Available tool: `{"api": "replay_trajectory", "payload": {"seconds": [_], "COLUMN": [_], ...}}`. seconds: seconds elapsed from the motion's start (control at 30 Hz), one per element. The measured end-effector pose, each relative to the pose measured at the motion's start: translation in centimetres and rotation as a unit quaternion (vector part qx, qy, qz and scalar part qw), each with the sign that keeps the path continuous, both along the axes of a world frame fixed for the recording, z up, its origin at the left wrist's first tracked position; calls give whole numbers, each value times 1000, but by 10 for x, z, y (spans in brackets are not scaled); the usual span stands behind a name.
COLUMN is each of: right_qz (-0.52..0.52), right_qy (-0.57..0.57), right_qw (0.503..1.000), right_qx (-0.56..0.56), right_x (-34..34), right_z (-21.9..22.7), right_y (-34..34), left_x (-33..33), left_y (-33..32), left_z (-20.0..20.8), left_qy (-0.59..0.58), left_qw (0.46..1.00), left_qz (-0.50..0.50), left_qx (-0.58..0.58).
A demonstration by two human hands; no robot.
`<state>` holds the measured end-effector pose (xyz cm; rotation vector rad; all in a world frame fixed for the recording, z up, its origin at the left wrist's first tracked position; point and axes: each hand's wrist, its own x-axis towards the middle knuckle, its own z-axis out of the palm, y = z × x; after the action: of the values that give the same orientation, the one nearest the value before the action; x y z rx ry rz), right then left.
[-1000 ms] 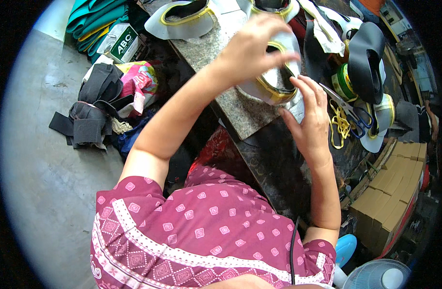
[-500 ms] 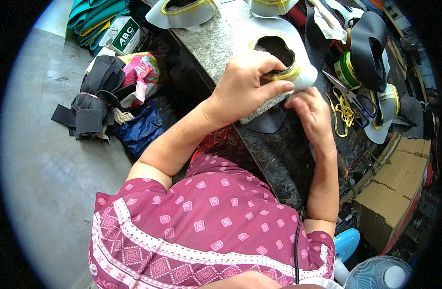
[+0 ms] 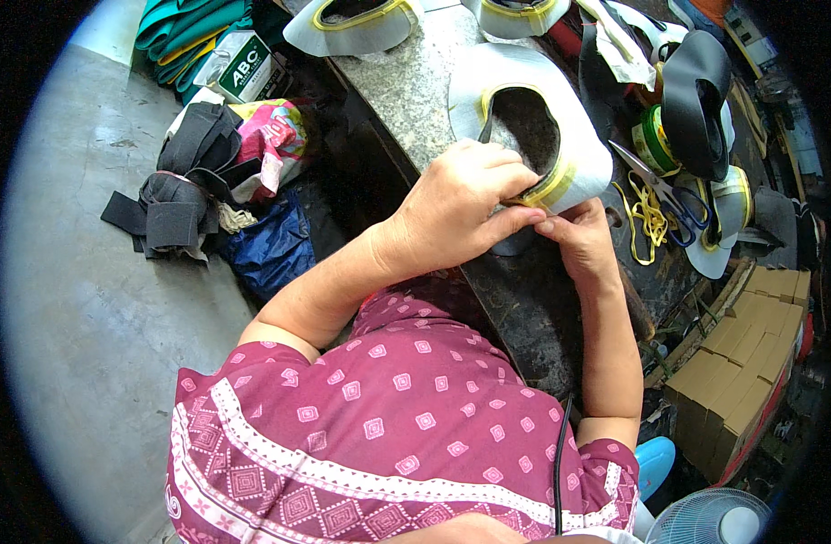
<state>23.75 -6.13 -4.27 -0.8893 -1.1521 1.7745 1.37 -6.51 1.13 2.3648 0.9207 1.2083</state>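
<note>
A pale grey-white shoe upper (image 3: pixel 583 127) with a yellow band (image 3: pixel 560 184) round its dark opening is raised over the near end of the stone slab. My left hand (image 3: pixel 465 204) pinches its near rim, thumb below and fingers over the opening's edge. Close beside that thumb, my right hand (image 3: pixel 586 240) grips the same rim from the right, its thumb against the yellow edge and its other fingers tucked under the upper. The two thumb tips nearly touch. Whether something small is between them is hidden.
Similar uppers (image 3: pixel 357 34) lie at the far end of the stone slab (image 3: pixel 379 82). To the right are scissors (image 3: pixel 676 204), yellow tape (image 3: pixel 649 224), a green tin (image 3: pixel 653 140) and a black upper (image 3: pixel 692 104). Cardboard boxes (image 3: pixel 742 349) and a fan (image 3: pixel 713 521) stand lower right.
My right hand, blurred and turned beside the upper before, now has its thumb on the rim next to my left thumb. The upper has shifted slightly nearer and to the right.
</note>
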Motion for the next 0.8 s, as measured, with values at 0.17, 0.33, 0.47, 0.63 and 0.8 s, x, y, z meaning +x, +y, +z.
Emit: {"api": "replay_trajectory", "payload": {"seconds": [0.17, 0.33, 0.47, 0.63, 0.8], "right_qz": [-6, -73, -112, -103, -73], "right_qy": [19, -1, -55, -53, -125], "right_qw": [1000, 995, 990, 989, 974], "right_qx": [23, 62, 72, 92, 173], "right_x": [-2, -11, -16, -11, -7], "right_z": [1, 0, -1, 4, 11], "right_y": [-2, -4, -4, -2, -3], "left_x": [0, 6, 9, 6, 3], "left_y": [-2, -5, -4, 0, 5], "left_z": [-1, -6, -12, -12, -11], "left_qy": [3, -9, -44, -90, -103], "left_qw": [1000, 999, 995, 990, 990], "left_qz": [-4, 50, 53, 26, 79], "left_qx": [-6, 9, -74, -110, -48]}}
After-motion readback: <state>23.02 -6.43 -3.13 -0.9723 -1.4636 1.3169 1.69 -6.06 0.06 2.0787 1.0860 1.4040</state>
